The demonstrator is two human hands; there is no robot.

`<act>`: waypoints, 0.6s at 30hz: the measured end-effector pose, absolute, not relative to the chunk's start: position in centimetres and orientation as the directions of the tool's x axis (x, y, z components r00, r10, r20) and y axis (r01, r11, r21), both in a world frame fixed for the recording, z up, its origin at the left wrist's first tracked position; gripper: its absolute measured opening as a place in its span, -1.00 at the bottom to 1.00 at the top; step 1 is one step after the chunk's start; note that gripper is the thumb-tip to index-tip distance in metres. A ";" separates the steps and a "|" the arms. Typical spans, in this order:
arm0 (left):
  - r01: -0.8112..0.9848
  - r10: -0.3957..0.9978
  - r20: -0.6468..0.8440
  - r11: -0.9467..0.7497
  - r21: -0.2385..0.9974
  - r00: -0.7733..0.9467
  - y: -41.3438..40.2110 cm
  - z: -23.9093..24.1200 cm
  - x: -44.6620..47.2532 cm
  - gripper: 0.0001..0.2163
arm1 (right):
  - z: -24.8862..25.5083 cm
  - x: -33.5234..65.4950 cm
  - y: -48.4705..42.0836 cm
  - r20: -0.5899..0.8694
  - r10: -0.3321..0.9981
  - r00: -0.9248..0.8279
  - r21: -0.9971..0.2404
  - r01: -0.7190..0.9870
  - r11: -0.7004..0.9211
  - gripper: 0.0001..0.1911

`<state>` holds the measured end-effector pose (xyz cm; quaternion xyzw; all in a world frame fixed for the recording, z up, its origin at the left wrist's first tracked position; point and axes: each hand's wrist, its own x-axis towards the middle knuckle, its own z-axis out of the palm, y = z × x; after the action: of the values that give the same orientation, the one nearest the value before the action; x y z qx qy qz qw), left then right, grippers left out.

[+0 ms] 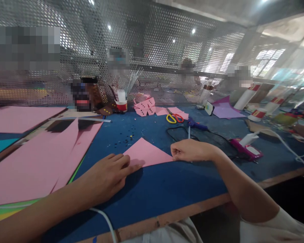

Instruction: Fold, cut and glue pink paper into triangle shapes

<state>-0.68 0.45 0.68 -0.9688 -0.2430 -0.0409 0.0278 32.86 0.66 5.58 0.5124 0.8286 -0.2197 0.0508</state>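
A folded pink paper triangle (146,153) lies on the blue table top (167,189) in front of me. My left hand (108,173) rests flat on the triangle's left corner, fingers stretched out. My right hand (190,151) is closed in a pinch on the triangle's right tip, pressing it to the table.
Large pink paper sheets (32,162) cover the left of the table. At the back stand a pink paper butterfly (144,106), yellow and red scissors (174,117), a cup of sticks (121,101), a glue gun (197,126), glue tubes (247,96) and a perforated metal screen (154,50). A white cable (281,136) runs at right.
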 end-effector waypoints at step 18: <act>0.456 0.440 0.134 -0.882 -0.118 0.888 0.4 0.7 -0.7 -0.57 | 1.7 26.5 -1.5 0.187 0.535 -0.824 -0.078 0.531 0.844 -0.66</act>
<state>-0.71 0.36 0.70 -0.9688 -0.2312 -0.0518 0.0730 26.53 -1.49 1.69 0.2791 0.9549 -0.0114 -0.1011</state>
